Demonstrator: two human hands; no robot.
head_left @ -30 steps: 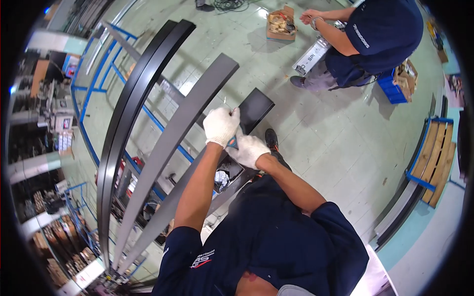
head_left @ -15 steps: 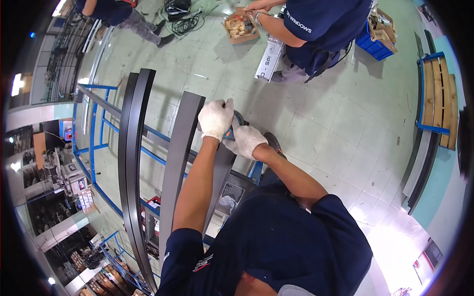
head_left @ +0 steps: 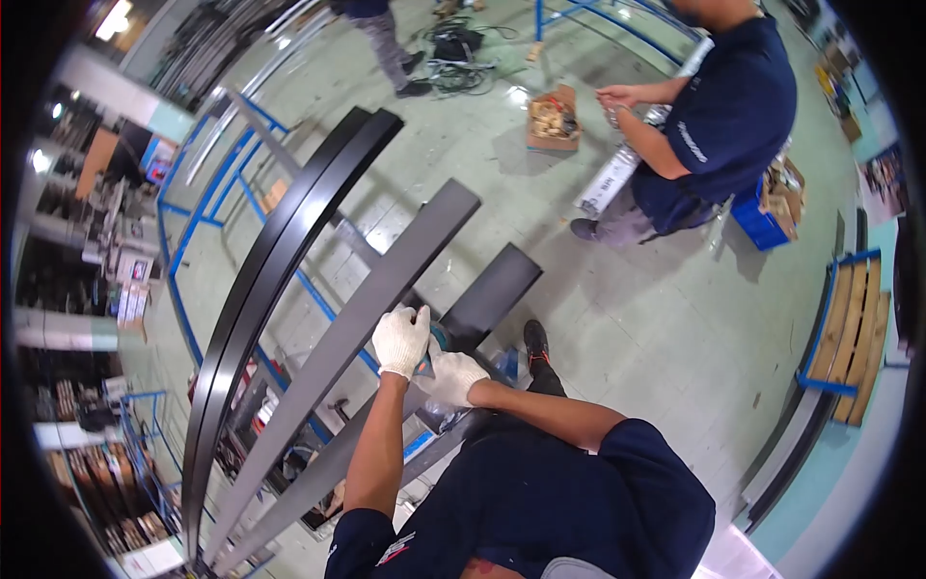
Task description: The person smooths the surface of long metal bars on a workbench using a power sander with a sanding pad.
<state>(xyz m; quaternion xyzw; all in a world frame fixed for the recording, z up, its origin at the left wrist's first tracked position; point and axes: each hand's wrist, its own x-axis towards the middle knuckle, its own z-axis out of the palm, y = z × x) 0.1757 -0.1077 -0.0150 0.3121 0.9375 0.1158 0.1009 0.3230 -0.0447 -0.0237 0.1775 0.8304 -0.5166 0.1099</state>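
Observation:
My left hand (head_left: 401, 340), in a white knit glove, is curled around a teal tool (head_left: 439, 336) with a dark rounded part; its exact kind is hidden by the gloves. Close beside it, my gloved right hand (head_left: 453, 378) is closed on the near side of the same tool. Both hands are over a dark grey profile (head_left: 494, 292) whose far end sticks out beyond them. Just left of my hands runs a longer grey profile (head_left: 405, 253). Farther left is a glossy black pair of profiles (head_left: 280, 241).
A blue metal frame (head_left: 313, 294) lies under the profiles. Ahead to the right stands a co-worker (head_left: 738, 106) by a printed white profile (head_left: 610, 181). A cardboard box (head_left: 553, 135), a blue crate (head_left: 762, 217) and cables (head_left: 458, 58) are on the floor. A slatted wooden rack (head_left: 847, 333) stands at right.
The view has turned and shifted, so the profiles slant to the right and the profile's far end shows beyond my hands. Both hands keep their hold on the teal tool.

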